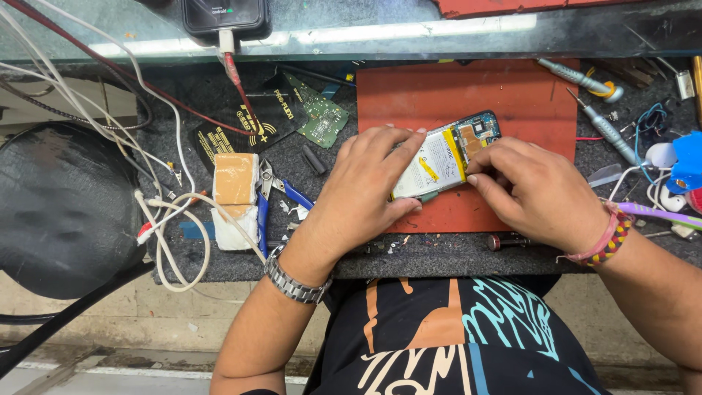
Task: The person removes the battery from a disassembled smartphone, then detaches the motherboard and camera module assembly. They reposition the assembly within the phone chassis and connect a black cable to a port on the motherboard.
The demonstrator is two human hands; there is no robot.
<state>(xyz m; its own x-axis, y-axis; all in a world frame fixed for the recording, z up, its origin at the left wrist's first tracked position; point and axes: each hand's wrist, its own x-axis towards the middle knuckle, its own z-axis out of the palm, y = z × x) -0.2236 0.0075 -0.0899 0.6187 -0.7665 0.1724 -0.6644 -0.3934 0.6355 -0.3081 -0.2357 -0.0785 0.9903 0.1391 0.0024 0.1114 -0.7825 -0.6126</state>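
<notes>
On the red mat [512,95], the opened phone [450,153] (back cover already off, battery still seated) is clasped at its left end by the left hand [369,183], while the right hand [530,186] pinches its right edge.

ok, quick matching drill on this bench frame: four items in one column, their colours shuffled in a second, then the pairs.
Items:
1. work mat
2. circuit board
3. pliers handles
4. wristwatch

Colours:
A. green
B. silver
C. red
D. blue

Pairs: 1-C, 2-A, 3-D, 4-B. The watch sits on the left wrist; both hands, left and right, hold the opened phone on the mat.
</notes>
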